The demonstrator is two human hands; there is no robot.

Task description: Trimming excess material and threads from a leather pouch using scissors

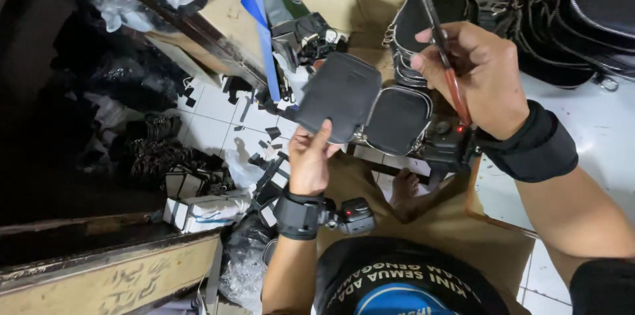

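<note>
Near us, the left hand (309, 156) pinches a flat black fabric pouch piece (338, 95), lifted mid-scene. To its right, the right hand (477, 70) grips a thin red-handled brush (444, 47). Farther back, finished black pouches (423, 24) stack; this one looks unfinished.

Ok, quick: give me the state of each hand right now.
Left hand: closed on a black pouch.
Right hand: closed on a thin tool with a red handle.

Cluttered bag-making workshop, stacked black pouches (423, 31), fabric scraps (264, 136) on floor
</note>
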